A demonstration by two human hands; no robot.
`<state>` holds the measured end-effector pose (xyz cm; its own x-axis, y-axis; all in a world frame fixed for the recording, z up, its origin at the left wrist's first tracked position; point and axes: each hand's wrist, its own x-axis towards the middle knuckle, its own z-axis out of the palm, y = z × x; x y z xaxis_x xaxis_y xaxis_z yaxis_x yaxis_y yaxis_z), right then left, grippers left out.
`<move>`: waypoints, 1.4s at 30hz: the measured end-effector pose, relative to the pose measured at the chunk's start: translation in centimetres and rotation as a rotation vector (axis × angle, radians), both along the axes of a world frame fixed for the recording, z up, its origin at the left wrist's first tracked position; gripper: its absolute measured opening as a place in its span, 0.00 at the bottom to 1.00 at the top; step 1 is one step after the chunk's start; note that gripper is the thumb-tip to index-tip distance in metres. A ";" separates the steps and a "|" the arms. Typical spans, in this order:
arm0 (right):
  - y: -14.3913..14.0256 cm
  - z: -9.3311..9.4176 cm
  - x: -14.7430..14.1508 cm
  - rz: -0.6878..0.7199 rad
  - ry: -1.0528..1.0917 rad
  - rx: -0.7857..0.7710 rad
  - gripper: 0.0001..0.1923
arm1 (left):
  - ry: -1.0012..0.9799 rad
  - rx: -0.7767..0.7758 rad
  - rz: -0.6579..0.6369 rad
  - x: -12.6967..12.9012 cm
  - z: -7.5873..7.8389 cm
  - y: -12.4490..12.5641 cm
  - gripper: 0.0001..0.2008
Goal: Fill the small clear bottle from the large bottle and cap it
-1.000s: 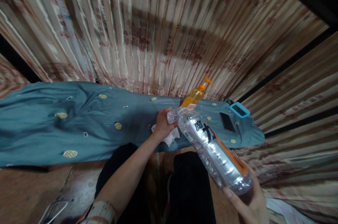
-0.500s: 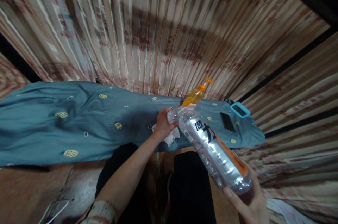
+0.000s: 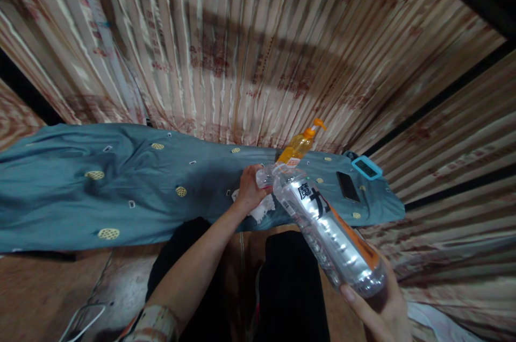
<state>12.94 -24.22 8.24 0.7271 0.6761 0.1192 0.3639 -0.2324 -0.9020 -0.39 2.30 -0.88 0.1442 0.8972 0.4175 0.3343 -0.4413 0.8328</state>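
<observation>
My right hand is wrapped around the base of a large clear plastic bottle with a silver and orange label. The bottle tilts, its neck end pointing up and left toward my left hand. My left hand is closed around a small clear plastic container at the bottle's mouth; its exact kind is hard to make out. A crumpled white tissue lies beneath my left hand. Just behind stands a pump bottle of orange liquid, partly covered by the clear bottle.
A blue-green cloth with pineapple prints covers the long surface before me. On its right side lie a dark phone and a light-blue framed device. Pleated curtains hang behind and at the right.
</observation>
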 end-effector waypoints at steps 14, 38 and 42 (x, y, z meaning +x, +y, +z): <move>0.0 -0.3 0.2 0.003 -0.017 0.007 0.48 | 0.029 -0.001 -0.002 0.0 -0.1 0.1 0.27; 0.2 0.2 -0.3 0.007 -0.007 0.011 0.47 | 0.030 -0.001 -0.004 0.0 0.0 0.1 0.27; 0.2 0.6 -0.5 0.006 0.003 0.012 0.48 | 0.019 0.000 -0.001 0.1 -0.1 0.2 0.27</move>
<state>12.48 -23.98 8.80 0.7232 0.6792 0.1252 0.3628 -0.2193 -0.9057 -0.34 2.49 -0.99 0.1530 0.8968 0.4151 0.3495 -0.4420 0.8261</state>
